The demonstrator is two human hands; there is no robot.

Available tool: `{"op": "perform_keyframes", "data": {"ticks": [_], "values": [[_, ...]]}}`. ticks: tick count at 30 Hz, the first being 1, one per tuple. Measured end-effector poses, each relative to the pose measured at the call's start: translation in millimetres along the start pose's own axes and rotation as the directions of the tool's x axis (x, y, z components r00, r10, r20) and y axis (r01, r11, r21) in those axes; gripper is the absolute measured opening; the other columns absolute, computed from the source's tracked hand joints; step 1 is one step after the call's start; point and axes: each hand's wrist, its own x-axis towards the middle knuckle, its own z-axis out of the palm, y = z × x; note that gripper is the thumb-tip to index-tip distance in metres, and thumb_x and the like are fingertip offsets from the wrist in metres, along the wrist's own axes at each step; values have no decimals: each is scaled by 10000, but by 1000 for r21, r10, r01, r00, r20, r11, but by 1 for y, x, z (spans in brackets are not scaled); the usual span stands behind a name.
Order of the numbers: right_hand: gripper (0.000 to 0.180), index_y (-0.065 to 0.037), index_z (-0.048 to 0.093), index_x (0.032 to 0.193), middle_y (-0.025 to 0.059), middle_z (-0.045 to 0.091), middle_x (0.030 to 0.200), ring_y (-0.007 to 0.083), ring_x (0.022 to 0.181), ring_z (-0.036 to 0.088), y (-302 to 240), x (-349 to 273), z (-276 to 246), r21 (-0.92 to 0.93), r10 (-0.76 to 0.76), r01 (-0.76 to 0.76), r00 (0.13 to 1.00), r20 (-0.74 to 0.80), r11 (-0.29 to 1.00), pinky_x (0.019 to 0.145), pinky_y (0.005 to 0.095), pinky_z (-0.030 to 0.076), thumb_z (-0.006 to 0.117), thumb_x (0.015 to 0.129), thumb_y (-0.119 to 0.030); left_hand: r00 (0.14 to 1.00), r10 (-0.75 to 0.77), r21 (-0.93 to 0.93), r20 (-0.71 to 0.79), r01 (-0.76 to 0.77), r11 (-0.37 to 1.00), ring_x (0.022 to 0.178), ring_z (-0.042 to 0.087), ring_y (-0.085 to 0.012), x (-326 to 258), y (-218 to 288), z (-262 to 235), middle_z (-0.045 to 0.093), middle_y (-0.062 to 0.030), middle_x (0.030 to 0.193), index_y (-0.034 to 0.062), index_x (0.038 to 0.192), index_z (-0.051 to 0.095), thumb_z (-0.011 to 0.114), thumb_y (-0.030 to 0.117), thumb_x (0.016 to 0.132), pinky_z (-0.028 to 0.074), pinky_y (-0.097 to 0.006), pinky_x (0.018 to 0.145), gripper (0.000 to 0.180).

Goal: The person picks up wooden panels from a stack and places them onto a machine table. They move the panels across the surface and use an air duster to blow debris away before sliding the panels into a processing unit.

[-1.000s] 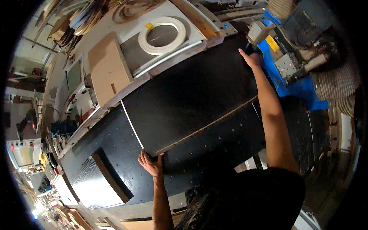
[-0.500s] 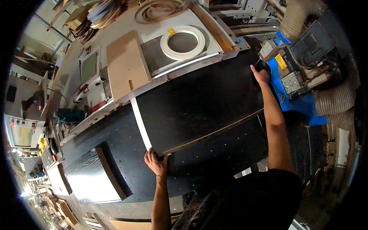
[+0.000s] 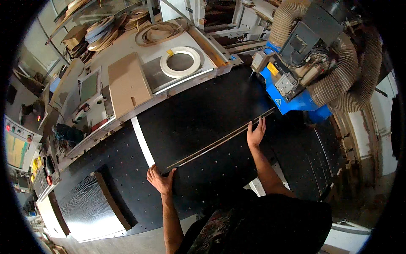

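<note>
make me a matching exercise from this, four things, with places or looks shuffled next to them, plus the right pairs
Column one
1. left hand
2. right hand
3. white ring
4. tan board

Column two
A. flat, with a yellow tab on it
B. at a corner of the black panel, by the white strip
C. has a small slot
D. by the panel's long brown edge, toward the blue machine

Pairs: 1-B, 2-D, 3-A, 4-C

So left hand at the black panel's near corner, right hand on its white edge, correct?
No: the head view shows the right hand at the long brown edge of the black panel, not the white edge. The left hand is as you say.
</note>
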Motion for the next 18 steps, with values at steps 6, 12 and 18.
{"op": "perform_keyframes", "data": {"ticks": [6,12,18], "values": [[551,43,591,1469,224,524,1595,393,1488,461,4,-24,-4,-167,29,-2,987,155,986,1229,567,309,538,1063,-325,1000,-20,-60,5,21,998,1290,569,-374,4,7,-6,646,-143,1338,21,1304,611,1005,483,625,393,-512,1134,911],[706,88,537,1499,267,437,1645,411,1549,373,-2,-24,-6,-221,4,60,961,277,974,1263,572,249,538,1064,-468,999,-38,28,24,38,999,1326,568,-338,0,5,-6,649,-118,1379,21,1341,617,990,490,633,334,-519,1184,928],[855,137,517,1487,312,392,1655,437,1570,326,-2,-22,-12,-217,-52,122,951,306,968,1271,585,236,605,1023,-575,999,-44,132,-2,44,990,1377,547,-322,-3,20,-6,642,-118,1433,8,1399,600,966,489,670,294,-527,1219,946]]}}
